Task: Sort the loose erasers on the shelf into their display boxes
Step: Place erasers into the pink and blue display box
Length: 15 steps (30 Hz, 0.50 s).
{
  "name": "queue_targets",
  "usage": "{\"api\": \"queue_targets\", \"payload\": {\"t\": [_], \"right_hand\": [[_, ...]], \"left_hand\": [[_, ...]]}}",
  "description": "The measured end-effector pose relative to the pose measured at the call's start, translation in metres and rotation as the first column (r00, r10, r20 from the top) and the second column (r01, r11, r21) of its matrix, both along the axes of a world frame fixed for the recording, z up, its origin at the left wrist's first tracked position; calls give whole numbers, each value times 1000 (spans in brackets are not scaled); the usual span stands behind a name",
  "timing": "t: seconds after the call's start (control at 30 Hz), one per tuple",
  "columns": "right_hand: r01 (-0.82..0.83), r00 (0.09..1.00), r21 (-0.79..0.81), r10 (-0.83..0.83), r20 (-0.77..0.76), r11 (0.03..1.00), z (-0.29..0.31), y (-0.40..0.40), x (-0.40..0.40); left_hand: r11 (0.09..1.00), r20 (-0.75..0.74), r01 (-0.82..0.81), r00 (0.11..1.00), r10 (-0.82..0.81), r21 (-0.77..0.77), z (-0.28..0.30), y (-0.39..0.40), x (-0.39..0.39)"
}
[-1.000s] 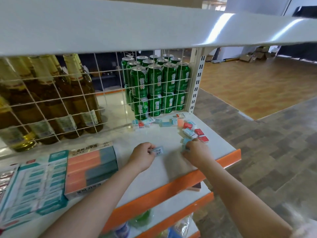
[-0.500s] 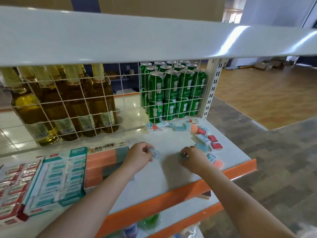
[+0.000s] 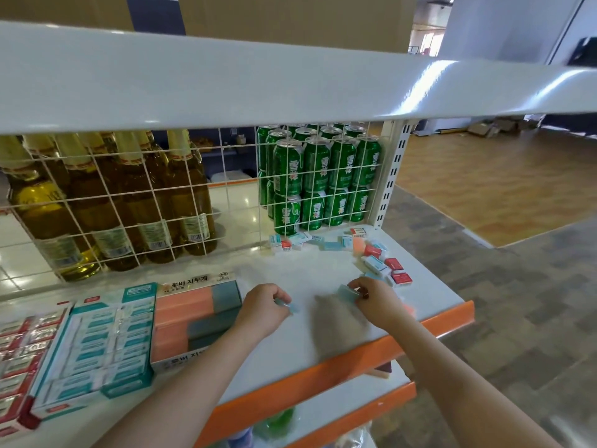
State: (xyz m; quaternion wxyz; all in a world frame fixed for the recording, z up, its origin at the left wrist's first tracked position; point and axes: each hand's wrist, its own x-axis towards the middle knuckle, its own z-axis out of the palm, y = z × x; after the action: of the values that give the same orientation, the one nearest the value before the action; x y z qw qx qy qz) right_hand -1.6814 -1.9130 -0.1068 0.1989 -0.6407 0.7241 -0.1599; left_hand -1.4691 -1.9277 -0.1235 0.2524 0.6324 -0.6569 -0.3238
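On the white shelf [image 3: 323,273] my left hand [image 3: 263,307] pinches a small teal-sleeved eraser [image 3: 292,307]. To its right, my right hand [image 3: 376,300] holds another teal eraser [image 3: 347,291] just above the surface. Several loose erasers [image 3: 376,261], teal and red sleeved, lie scattered at the back right. Three display boxes stand at the left: an orange and grey block box [image 3: 193,315], a teal box [image 3: 97,344] and a red box [image 3: 16,357] at the frame edge.
A white wire grid [image 3: 226,195] backs the shelf, with brown bottles [image 3: 135,202] and green cans [image 3: 319,182] behind it. An upper shelf [image 3: 226,79] overhangs. The orange front lip [image 3: 355,357] marks the edge, with a lower shelf [image 3: 339,405] beneath.
Both hands have drifted left toward the display boxes, each keeping its teal eraser; the right hand lifted away from the loose pile. The camera has tilted up and shifted left.
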Motion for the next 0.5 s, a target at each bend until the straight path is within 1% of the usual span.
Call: {"api": "queue_targets", "payload": {"t": [0.2, 0.4, 0.5], "right_hand": [[8, 995, -34, -5, 101, 999, 1, 1, -5], [17, 993, -35, -13, 115, 999, 0, 4, -6], [17, 993, -44, -12, 114, 999, 0, 3, -4]], "left_hand": [[999, -38, 46, 998, -45, 15, -5, -4, -2], [999, -55, 32, 998, -32, 13, -6, -7, -1], [999, -130, 31, 991, -28, 18, -4, -7, -2]]}}
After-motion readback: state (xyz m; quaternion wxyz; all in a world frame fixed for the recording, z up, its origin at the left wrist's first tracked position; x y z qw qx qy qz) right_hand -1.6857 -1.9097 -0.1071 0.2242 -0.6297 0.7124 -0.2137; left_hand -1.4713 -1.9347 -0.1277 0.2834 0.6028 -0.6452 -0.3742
